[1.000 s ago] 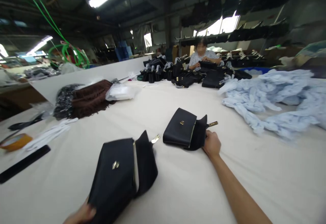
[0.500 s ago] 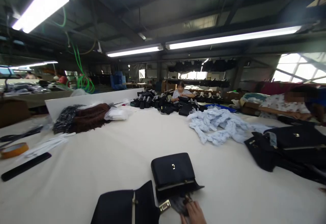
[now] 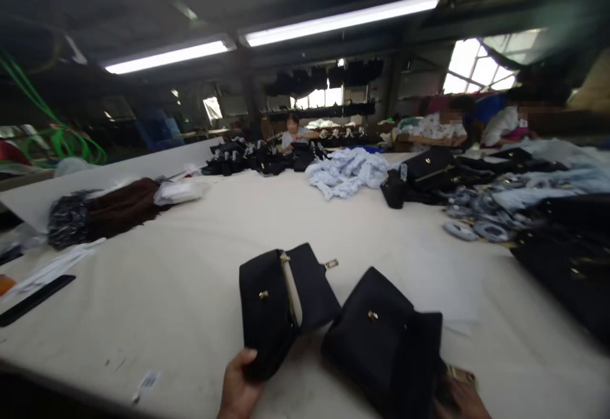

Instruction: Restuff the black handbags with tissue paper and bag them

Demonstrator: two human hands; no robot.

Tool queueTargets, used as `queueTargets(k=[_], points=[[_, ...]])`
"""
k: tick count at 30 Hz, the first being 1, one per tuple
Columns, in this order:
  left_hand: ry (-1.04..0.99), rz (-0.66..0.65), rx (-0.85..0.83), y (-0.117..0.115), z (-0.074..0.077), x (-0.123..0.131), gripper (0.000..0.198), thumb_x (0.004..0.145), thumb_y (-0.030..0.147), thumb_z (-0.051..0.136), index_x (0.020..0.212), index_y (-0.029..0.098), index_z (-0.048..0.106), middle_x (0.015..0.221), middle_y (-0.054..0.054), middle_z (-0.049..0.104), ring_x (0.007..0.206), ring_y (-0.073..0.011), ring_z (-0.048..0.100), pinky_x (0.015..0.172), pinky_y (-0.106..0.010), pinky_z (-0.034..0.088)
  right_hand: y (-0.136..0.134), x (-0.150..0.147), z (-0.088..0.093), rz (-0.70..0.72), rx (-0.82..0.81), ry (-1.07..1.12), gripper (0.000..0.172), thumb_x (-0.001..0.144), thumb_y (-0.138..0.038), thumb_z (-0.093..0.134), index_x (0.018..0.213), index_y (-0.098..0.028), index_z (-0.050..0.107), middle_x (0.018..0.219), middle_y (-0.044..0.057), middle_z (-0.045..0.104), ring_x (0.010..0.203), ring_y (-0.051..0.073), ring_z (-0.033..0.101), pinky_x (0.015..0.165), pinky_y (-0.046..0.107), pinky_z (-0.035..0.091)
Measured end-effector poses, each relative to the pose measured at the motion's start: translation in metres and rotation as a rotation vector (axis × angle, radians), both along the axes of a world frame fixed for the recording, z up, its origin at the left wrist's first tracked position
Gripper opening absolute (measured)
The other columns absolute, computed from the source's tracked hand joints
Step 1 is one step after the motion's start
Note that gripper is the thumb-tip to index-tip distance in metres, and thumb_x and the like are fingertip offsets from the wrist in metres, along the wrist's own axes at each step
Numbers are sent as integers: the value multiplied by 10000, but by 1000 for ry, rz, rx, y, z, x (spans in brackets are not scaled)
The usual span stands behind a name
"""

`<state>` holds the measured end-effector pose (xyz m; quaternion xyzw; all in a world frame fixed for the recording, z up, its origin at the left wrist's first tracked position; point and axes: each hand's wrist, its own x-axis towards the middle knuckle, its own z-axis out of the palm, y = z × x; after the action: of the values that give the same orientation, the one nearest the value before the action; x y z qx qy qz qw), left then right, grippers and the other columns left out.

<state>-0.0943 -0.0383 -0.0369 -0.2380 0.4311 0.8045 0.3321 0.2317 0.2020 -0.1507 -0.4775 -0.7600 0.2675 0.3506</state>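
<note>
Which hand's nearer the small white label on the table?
Left. The left hand, gripping a black bag, is right of the label; the right hand, at another bag, is farther right.

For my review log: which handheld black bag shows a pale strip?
The left bag, in the left hand: a pale strip runs across it. The right bag shows none.

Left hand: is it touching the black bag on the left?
Touching. The head view shows the left hand at the left black bag, its thumb lapping over the bag's near corner.
</note>
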Motion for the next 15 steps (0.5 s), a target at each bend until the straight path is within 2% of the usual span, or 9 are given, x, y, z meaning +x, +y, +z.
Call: queueTargets(k=[1, 3, 6, 10, 12, 15], points=[[25, -112, 90, -2, -2, 10, 644, 595, 7, 525, 1227, 101, 610, 831, -108, 753, 882, -317, 710, 923, -497, 550, -9, 14, 3, -8, -27, -14, 395, 615, -553, 605, 878, -284, 727, 976, 111, 706, 993, 349, 637, 888, 515, 525], [84, -195, 200, 2, -6, 24, 676, 638, -14, 502, 1300, 113, 554, 918, -110, 751, 946, -297, 697, 977, -487, 516, -15, 28, 11, -9, -53, 7, 412, 661, -517, 593, 901, -202, 706, 1039, 132, 689, 1077, 336, 586, 994, 503, 453], [86, -199, 261, 7, -10, 31, 657, 698, -24, 485, 1335, 133, 521, 959, -113, 745, 960, -286, 694, 948, -470, 537, 3, 27, 21, -137, -70, 134, 442, 673, -458, 533, 958, -151, 671, 1139, 157, 649, 1173, 323, 518, 1060, 475, 379], [5, -155, 203, -6, -17, 23, 586, 744, -21, 480, 1318, 91, 529, 890, -143, 745, 858, -283, 716, 812, -422, 601, 40, 28, 27, -401, -60, 254, 459, 694, -440, 452, 964, -125, 647, 1311, 190, 537, 1269, 342, 436, 1095, 495, 308], [74, -140, 194, -11, -21, 19, 598, 748, -32, 504, 1326, 119, 522, 929, -132, 743, 885, -277, 712, 799, -402, 606, 53, 32, 29, -525, -89, 325, 452, 694, -452, 454, 932, -125, 658, 1277, 189, 562, 1241, 349, 466, 1093, 494, 308], [222, -132, 202, -10, -24, 22, 647, 747, -31, 575, 1342, 215, 507, 1079, -98, 716, 980, -253, 688, 815, -346, 599, 57, 38, 35, -591, -186, 438, 471, 704, -511, 502, 926, -136, 681, 1046, 143, 682, 1076, 323, 598, 995, 445, 442]])
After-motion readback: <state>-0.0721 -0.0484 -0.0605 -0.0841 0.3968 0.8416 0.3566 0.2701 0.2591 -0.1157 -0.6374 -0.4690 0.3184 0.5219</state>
